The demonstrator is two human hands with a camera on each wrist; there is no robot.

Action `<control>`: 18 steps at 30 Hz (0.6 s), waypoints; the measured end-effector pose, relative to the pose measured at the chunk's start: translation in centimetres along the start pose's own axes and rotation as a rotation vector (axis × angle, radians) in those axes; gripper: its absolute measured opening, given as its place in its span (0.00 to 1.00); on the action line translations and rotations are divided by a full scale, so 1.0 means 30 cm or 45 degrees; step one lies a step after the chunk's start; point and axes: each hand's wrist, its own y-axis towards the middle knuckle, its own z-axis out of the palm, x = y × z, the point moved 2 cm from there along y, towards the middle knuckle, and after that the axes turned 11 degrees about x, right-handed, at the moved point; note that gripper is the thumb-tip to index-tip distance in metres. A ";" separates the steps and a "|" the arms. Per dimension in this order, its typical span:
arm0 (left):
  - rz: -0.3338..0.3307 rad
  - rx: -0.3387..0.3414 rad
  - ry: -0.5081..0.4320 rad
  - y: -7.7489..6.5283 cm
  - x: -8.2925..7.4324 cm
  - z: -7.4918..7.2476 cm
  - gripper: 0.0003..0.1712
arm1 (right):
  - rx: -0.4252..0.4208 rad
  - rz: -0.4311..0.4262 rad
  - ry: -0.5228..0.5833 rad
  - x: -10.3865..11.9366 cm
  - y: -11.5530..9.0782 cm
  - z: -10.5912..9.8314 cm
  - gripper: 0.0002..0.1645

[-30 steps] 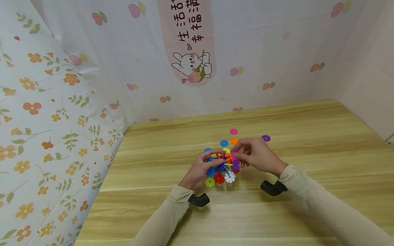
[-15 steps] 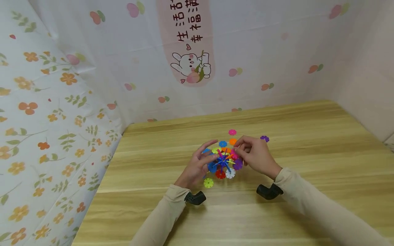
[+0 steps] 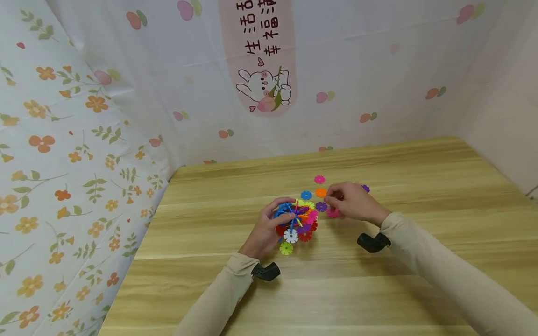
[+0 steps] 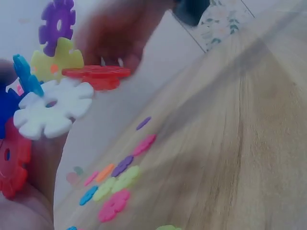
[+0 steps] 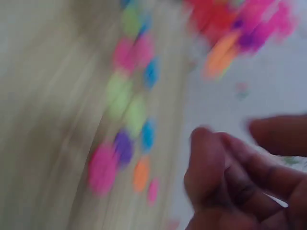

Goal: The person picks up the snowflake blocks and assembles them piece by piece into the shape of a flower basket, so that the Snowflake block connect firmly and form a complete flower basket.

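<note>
Right hand (image 3: 354,203) withdrawn; left hand (image 3: 265,231) grips disc cluster (image 3: 303,218).

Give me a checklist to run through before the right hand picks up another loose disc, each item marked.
1. Left hand grips the disc cluster: ok.
2. Right hand carries no disc: ok, the right wrist view shows none in it.
3. Loose discs within easy reach: ok, seemingly; the orange disc and near purple disc lie close by on the table.
4. Pink disc fully visible from the head: not ok, the right hand partly covers it.
5. Cluster joints fully pushed together: cannot tell.
</note>
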 end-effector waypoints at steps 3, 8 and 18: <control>0.017 0.031 -0.015 -0.003 -0.011 -0.001 0.16 | 0.032 0.061 -0.270 -0.050 0.033 -0.005 0.08; -0.006 0.078 -0.012 0.000 -0.016 0.009 0.15 | 0.104 0.173 -0.459 -0.113 0.072 0.026 0.11; -0.083 0.042 -0.032 0.004 -0.010 0.017 0.11 | 0.095 0.033 -0.217 -0.109 0.067 0.029 0.02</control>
